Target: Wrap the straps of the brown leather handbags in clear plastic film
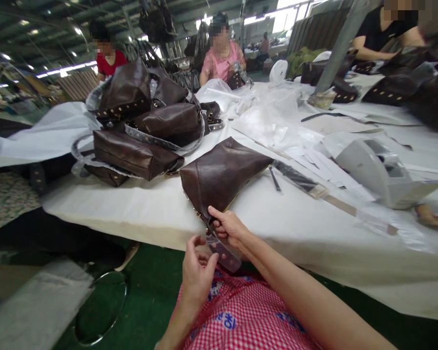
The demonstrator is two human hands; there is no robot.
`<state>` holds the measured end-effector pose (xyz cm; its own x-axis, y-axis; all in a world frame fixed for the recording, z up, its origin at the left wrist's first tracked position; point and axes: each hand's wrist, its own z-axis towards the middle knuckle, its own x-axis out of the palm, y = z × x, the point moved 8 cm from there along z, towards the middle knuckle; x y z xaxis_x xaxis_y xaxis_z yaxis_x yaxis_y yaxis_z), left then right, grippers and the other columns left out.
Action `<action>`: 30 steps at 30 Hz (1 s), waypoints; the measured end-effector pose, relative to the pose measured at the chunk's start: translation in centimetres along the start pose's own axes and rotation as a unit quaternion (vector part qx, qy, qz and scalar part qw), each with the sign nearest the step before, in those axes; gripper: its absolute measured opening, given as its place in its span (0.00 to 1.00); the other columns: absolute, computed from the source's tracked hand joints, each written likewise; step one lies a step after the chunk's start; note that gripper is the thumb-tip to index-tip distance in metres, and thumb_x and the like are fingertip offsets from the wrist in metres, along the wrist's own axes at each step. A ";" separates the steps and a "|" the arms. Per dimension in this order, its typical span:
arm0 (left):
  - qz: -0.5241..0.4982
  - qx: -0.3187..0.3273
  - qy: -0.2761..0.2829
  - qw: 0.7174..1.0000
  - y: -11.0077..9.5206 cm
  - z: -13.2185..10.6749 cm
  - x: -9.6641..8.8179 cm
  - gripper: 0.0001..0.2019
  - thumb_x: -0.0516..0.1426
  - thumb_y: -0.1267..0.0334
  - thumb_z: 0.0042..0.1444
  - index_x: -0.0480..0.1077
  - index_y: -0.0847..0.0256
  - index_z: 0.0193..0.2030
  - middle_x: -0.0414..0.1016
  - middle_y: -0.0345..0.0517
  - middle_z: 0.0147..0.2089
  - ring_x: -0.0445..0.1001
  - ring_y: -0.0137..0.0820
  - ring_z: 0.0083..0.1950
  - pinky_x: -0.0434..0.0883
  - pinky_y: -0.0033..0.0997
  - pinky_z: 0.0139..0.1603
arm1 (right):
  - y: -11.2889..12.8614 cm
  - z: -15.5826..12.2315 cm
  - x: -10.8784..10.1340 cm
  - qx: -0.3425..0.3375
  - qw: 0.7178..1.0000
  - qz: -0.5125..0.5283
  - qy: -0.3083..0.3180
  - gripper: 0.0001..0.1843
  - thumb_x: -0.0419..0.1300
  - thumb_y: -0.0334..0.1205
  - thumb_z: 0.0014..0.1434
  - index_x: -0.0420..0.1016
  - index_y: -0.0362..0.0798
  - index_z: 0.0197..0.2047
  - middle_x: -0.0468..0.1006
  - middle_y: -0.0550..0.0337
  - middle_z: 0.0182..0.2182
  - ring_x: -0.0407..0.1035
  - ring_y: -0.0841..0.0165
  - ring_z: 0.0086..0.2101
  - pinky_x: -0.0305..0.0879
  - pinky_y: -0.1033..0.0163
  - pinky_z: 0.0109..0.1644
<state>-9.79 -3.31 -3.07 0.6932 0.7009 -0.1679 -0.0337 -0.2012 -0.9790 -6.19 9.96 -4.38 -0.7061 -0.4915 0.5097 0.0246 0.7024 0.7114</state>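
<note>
Our hands work at the corner of a brown leather bag at the table's near edge.

From the head view, our right hand (pixel 228 226) pinches the studded lower corner of the brown bag (pixel 222 175), fingers closed on it where a strap wrapped in clear film (pixel 224 253) hangs down over the edge. Our left hand (pixel 197 272) sits just below, fingers curled at the wrapped strap, though we cannot tell whether it truly grips it. The bag lies on the white table (pixel 149 214), near a pile of similar bags (pixel 146 131); co-workers sit at the far side.
</note>
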 end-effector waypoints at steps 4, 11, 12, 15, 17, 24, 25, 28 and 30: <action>-0.103 -0.027 0.054 0.993 1.1 -0.4 2.2 0.16 0.61 0.60 0.54 0.68 0.61 0.47 0.78 0.50 0.47 0.77 0.35 0.48 0.73 0.30 0.48 | -0.1 0.2 0.1 -0.006 0.999 -0.027 -0.026 0.28 0.62 0.52 0.57 0.55 0.48 0.16 0.54 0.73 0.09 0.42 0.83 0.10 0.36 0.73 0.13; -0.334 -0.198 0.070 0.919 2.5 -0.5 3.4 0.18 0.69 0.57 0.43 0.73 0.65 0.38 0.80 0.45 0.30 0.76 0.28 0.27 0.73 0.24 0.29 | 0.2 -2.1 -0.7 -0.052 0.992 -0.112 0.021 0.22 0.57 0.57 0.60 0.66 0.45 0.29 0.72 0.63 0.22 0.64 0.76 0.20 0.61 0.71 0.23; -0.353 -0.204 0.062 0.911 2.2 -0.3 3.0 0.18 0.70 0.58 0.42 0.73 0.65 0.38 0.80 0.45 0.29 0.77 0.29 0.27 0.73 0.24 0.29 | 0.1 -3.1 -0.8 -0.067 0.986 -0.146 0.053 0.22 0.56 0.58 0.60 0.67 0.45 0.32 0.74 0.61 0.26 0.68 0.74 0.24 0.65 0.69 0.28; -0.378 -0.218 0.054 0.898 1.4 0.5 2.3 0.15 0.70 0.62 0.44 0.73 0.67 0.33 0.80 0.47 0.28 0.78 0.30 0.28 0.74 0.24 0.29 | -1.6 -6.5 -1.3 -0.094 0.937 -0.296 0.163 0.20 0.60 0.55 0.57 0.71 0.44 0.39 0.76 0.58 0.34 0.70 0.69 0.33 0.66 0.65 0.37; -0.375 -0.229 0.048 0.897 1.2 0.7 2.2 0.12 0.69 0.63 0.46 0.71 0.66 0.31 0.80 0.47 0.28 0.78 0.31 0.29 0.75 0.25 0.30 | -3.5 -8.6 -1.7 -0.078 0.901 -0.359 0.230 0.15 0.58 0.48 0.60 0.73 0.44 0.38 0.76 0.60 0.33 0.70 0.68 0.33 0.65 0.65 0.37; -0.384 -0.231 0.128 0.885 0.6 0.1 2.4 0.17 0.69 0.59 0.45 0.67 0.62 0.34 0.66 0.31 0.19 0.66 0.20 0.17 0.61 0.16 0.16 | -0.2 -9.6 -1.8 -0.201 0.810 -0.524 0.169 0.12 0.61 0.41 0.58 0.75 0.46 0.44 0.77 0.58 0.35 0.71 0.65 0.35 0.68 0.63 0.38; -0.383 -0.233 0.158 0.880 0.3 -0.2 2.2 0.18 0.69 0.58 0.45 0.67 0.62 0.35 0.63 0.29 0.18 0.60 0.17 0.15 0.56 0.15 0.15 | 2.0 -9.4 -1.4 -0.277 0.772 -0.562 0.109 0.14 0.60 0.38 0.59 0.74 0.45 0.48 0.78 0.53 0.40 0.71 0.62 0.39 0.69 0.59 0.43; -0.325 -0.237 0.237 0.884 -0.7 -0.9 1.3 0.18 0.66 0.53 0.49 0.67 0.61 0.40 0.63 0.28 0.19 0.47 0.13 0.11 0.47 0.16 0.13 | 7.3 -9.4 1.5 -0.484 0.586 -0.650 -0.004 0.25 0.58 0.31 0.59 0.67 0.50 0.60 0.65 0.44 0.60 0.58 0.52 0.60 0.57 0.44 0.62; -0.250 -0.217 0.251 0.910 -1.4 -0.9 0.4 0.20 0.61 0.49 0.53 0.67 0.59 0.46 0.68 0.31 0.22 0.45 0.14 0.11 0.44 0.18 0.13 | 8.3 -8.3 3.6 -0.546 0.463 -0.698 -0.003 0.31 0.57 0.29 0.61 0.59 0.58 0.65 0.56 0.46 0.66 0.47 0.48 0.65 0.47 0.35 0.64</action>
<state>-8.79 -3.35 -1.62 0.7897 0.3994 0.4657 0.5870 -0.2708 -0.7630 -2.67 9.76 7.32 -0.5751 -0.0703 -0.8151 -0.1173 -0.9789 0.1672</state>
